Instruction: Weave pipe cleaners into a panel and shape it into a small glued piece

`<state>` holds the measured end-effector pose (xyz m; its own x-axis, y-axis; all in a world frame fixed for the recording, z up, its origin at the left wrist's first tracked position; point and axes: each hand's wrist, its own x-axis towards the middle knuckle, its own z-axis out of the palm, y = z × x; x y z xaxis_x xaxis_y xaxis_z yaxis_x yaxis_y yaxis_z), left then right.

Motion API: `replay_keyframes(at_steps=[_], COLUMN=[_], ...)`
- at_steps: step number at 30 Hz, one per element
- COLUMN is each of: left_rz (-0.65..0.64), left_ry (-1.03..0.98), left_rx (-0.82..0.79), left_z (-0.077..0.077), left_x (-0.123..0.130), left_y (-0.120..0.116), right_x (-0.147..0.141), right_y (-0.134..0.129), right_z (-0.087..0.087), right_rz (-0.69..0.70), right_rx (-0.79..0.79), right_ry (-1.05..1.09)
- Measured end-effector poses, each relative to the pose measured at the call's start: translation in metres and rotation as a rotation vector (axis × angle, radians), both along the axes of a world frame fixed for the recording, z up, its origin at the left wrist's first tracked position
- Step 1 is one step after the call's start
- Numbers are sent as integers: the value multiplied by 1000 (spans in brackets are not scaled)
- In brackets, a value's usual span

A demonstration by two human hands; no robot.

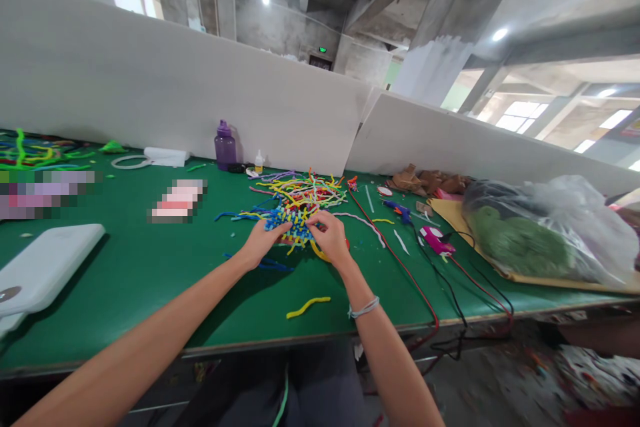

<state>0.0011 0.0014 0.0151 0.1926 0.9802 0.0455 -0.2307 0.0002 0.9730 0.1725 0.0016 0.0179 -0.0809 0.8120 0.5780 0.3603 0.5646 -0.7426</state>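
Observation:
A woven piece of blue and yellow pipe cleaners is at the middle of the green table, between my hands. My left hand is closed on its left side, thumb on top. At its right edge my right hand is closed in a pinch; the exact strand between those fingertips is too small to make out. Just behind the piece lies a loose heap of pipe cleaners in yellow, red, green, white and purple. One yellow pipe cleaner rests alone near the front edge.
A glue gun, a magenta device and red and black cords lie to the right. Beyond them is a plastic bag with green material. A purple bottle stands behind, against a white partition. A white device sits at left.

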Motion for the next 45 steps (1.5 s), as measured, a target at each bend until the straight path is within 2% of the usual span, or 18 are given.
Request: replay_keyframes(at_steps=[3,9,12,16,23,29,34,37,41,43,45], left_rz=[18,44,42,33,10,20,-16,-53,-79,-69,-58], left_ry=[11,54,69,67,81,106,140,132,114,115,117], left_rx=[6,42,41,44,59,56,33,0,-15,-16,-9], left_z=[-2,-4,-4,-4,-4,-3,-3,-3,-4,-4,-4], left_x=[0,-1,-1,0,0,0,1,1,0,0,0], left_y=[2,5,4,3,2,2,0,-1,-1,0,0], right_x=[0,0,0,0,1,4,0,-3,-5,-5,-4], right_y=[1,5,6,9,10,6,6,4,-1,-2,-1], right_z=[1,-1,-4,-8,-10,-2,-2,-3,0,2,3], right_rz=[16,181,220,190,31,133,122,133,94,104,123], right_rx=[-67,-627,-722,-703,-553,-443,-355,-250,-69,-57,-113], right_ry=[49,373,432,428,269,195,202,177,15,-4,44])
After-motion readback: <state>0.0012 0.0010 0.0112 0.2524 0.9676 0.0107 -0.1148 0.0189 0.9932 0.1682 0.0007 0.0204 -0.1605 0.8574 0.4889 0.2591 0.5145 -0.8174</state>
